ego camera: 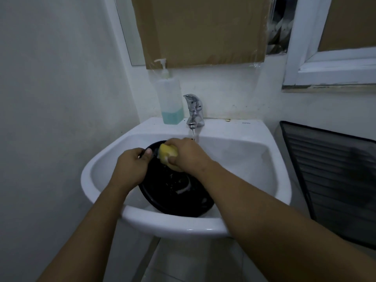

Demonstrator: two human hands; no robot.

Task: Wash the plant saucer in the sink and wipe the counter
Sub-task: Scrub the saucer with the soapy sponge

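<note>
While water runs from the tap (194, 110), the black plant saucer (175, 192) leans tilted inside the white sink (101, 171). The left hand (133, 165) grips the saucer's far left rim, fingers curled over it. The right hand (186, 154) squeezes a yellow sponge (167, 153) against the saucer's upper face. A soap bottle (169, 98) stands left of the tap.

only the person's two arms and hands show. the left hand (132, 167) and the right hand (187, 157) are bare, and so are the wrists, the left forearm (85, 224) and the right forearm (264, 210), right down to the bottom edge. the forearms look smooth and broaden toward the camera under the wide lens. each thumb shows a short, plain nail. anything worn higher up lies out of view.
</note>
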